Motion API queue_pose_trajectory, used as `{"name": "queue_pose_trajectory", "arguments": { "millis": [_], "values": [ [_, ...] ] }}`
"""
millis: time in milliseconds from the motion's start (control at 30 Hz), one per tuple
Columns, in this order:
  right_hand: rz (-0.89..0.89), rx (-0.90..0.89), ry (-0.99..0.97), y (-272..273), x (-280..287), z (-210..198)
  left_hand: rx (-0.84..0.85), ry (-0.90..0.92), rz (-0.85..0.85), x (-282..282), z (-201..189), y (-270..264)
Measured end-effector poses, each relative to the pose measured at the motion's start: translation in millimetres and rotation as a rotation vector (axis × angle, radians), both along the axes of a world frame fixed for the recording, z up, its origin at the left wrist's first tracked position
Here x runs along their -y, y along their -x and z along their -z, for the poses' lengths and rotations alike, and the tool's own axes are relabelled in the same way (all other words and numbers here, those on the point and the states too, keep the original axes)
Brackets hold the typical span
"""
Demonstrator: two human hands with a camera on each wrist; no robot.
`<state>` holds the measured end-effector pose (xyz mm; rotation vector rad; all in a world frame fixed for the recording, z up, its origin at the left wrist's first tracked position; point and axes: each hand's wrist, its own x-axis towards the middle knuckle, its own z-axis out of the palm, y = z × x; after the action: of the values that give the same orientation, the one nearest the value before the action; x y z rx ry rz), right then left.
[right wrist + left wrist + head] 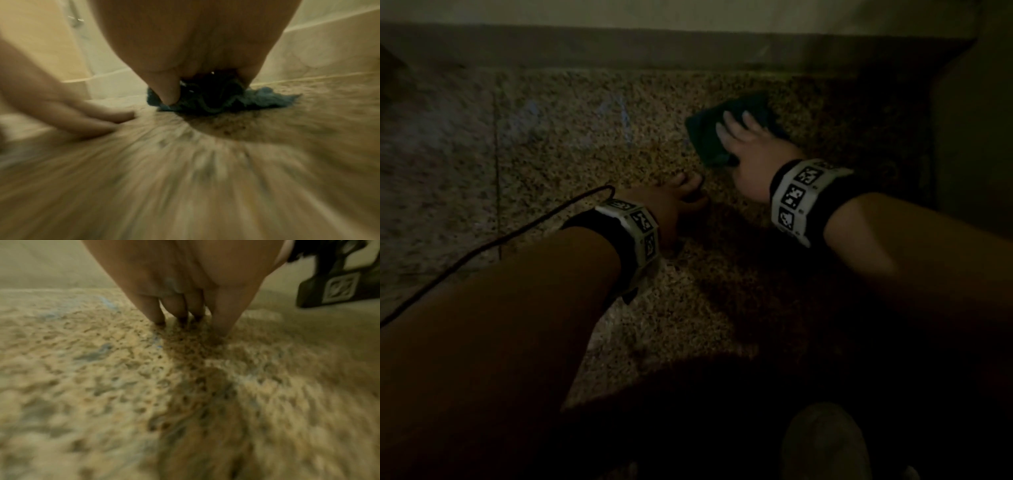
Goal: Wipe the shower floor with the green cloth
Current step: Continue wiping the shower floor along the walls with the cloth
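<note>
The shower floor (585, 154) is speckled beige stone, dimly lit. A dark green cloth (709, 137) lies on it at the upper right of centre. My right hand (750, 150) lies on top of the cloth with fingers stretched forward over it. In the right wrist view the cloth (267, 99) is bunched under the right hand (195, 48), with the thumb pressing on its left edge. My left hand (678, 202) holds nothing and rests its fingertips on the bare floor just left of the cloth. The left wrist view shows the left hand (185, 288) with straight fingers touching the floor (102, 369).
A low dark kerb and pale wall (688, 48) run along the back. Another wall (976, 137) stands close on the right. A black cable (482, 250) trails from my left wrist across the floor. A shoe tip (825, 442) shows at the bottom.
</note>
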<state>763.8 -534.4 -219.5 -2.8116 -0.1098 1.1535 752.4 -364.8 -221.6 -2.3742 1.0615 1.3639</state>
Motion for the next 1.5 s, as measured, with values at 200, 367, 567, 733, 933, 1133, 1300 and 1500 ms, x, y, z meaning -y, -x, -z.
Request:
{"name": "queue_pose_trajectory", "arguments": {
  "millis": [200, 367, 567, 733, 933, 1133, 1300, 1500],
  "values": [
    [0.000, -0.006, 0.005, -59, -27, -1, 0.025, -0.010, 0.008, 0, 8, 3],
    [-0.011, -0.023, -0.011, -51, -26, -6, 0.022, 0.004, -0.044, 1, 9, 8],
    [-0.147, -0.087, -0.027, 7, -36, -7, 0.066, 0.046, -0.236, -29, 8, 20],
    [-0.148, -0.084, 0.003, 5, -40, -5, 0.170, 0.010, -0.378, -82, 14, 16],
    [-0.078, 0.023, -0.008, -46, -74, -2, 0.123, -0.019, -0.448, -93, 28, 6],
    [-0.062, 0.131, -0.020, -58, -85, 3, 0.166, -0.116, -0.298, -96, 29, 14],
    [-0.127, -0.083, 0.089, -50, -87, -1, 0.074, -0.137, -0.321, -95, 10, 26],
    [-0.169, -0.105, 0.163, -40, -93, -7, 0.062, -0.196, -0.239, -107, -19, 9]
  ]
}}
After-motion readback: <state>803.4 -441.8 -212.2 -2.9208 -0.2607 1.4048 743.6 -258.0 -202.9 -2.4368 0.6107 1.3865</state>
